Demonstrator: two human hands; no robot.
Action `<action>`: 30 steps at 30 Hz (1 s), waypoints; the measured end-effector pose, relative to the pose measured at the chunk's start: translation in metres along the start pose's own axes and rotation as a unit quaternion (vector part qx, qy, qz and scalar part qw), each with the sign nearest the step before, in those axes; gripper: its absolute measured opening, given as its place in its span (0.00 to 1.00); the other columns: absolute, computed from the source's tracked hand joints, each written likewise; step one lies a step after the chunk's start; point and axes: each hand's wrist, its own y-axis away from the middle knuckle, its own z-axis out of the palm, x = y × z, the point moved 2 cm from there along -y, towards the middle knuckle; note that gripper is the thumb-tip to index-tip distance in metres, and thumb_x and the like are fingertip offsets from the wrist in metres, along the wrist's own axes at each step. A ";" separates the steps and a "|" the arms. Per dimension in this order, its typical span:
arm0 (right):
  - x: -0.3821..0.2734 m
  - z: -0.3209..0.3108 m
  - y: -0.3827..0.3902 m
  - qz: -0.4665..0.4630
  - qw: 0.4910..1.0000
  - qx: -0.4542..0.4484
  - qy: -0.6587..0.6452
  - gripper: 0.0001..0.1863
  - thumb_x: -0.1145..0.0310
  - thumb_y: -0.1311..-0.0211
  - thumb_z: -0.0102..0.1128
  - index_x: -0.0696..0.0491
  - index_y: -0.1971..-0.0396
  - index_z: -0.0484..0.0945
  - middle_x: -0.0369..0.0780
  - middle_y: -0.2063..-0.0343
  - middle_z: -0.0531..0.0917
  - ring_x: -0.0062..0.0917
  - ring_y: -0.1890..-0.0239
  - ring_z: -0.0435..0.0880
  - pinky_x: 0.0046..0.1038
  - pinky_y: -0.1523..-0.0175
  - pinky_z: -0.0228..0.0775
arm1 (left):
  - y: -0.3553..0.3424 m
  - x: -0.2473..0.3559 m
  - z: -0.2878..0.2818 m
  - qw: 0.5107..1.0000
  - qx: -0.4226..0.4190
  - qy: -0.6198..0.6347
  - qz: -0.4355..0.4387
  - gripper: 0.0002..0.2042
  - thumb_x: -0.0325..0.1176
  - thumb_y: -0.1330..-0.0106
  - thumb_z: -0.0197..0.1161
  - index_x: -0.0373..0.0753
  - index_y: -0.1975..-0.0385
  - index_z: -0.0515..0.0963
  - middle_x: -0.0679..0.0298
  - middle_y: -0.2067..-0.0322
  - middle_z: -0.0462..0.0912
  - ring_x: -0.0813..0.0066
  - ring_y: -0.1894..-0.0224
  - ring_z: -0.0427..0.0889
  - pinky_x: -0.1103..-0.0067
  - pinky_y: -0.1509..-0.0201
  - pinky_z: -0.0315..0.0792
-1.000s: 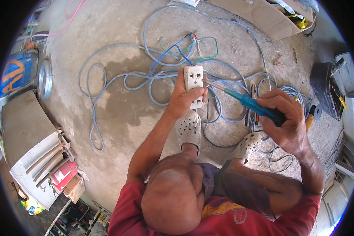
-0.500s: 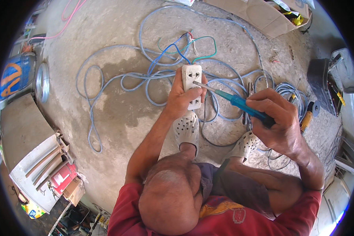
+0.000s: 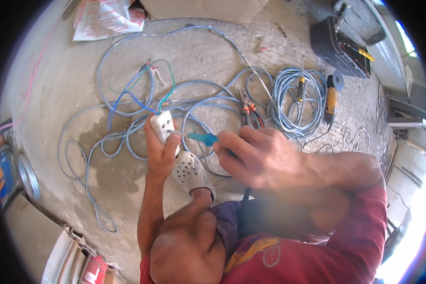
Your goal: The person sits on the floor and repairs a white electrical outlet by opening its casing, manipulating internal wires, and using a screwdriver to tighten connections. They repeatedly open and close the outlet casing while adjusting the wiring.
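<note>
A white multi-outlet socket sits in my left hand, its face turned up and the thumb over its lower part. Blue and green wires run out of its top end. In my closed right hand is a screwdriver with a translucent blue handle. Its metal shaft points left and the tip meets the socket's face near the middle; whether it sits in a screw is too small to tell. Beyond the hands, a long grey-blue cable lies in loose loops on the concrete floor.
Pliers with red-and-black handles lie beyond my right hand. To the right are a coiled cable with a yellow-black screwdriver on it, an angle grinder, and a black toolbox. A white sack lies at the far left.
The view has swung right, so the scene sits further left in it. The socket is now tilted, and the screwdriver lies flatter, its tip still on the socket's face.
</note>
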 end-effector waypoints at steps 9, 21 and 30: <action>0.027 0.043 0.021 0.355 0.850 0.057 -0.386 0.09 0.73 0.55 0.66 0.59 0.72 0.82 0.45 0.74 0.82 0.35 0.77 0.83 0.33 0.69 0.75 | 0.010 -0.022 -0.004 0.996 0.009 -0.083 0.035 0.30 0.20 0.39 0.54 0.33 0.37 0.51 0.55 0.55 0.74 0.73 0.59 0.75 0.77 0.55 0.73; 0.059 0.076 0.076 0.501 0.510 -0.196 -0.671 0.17 0.69 0.42 0.59 0.56 0.53 0.75 0.39 0.70 0.80 0.24 0.77 0.79 0.26 0.78 0.67 | -0.008 -0.050 -0.049 0.936 -0.034 -0.341 0.083 0.31 0.28 0.36 0.59 0.30 0.36 0.53 0.51 0.51 0.73 0.66 0.50 0.75 0.71 0.45 0.70; 0.078 0.168 0.170 0.232 0.936 0.012 -0.266 0.16 0.69 0.47 0.61 0.54 0.57 0.77 0.48 0.54 0.77 0.45 0.51 0.77 0.43 0.44 0.69 | -0.043 0.050 -0.007 0.977 -0.097 -0.188 -0.011 0.26 0.23 0.35 0.56 0.36 0.38 0.54 0.58 0.57 0.73 0.77 0.67 0.74 0.79 0.63 0.72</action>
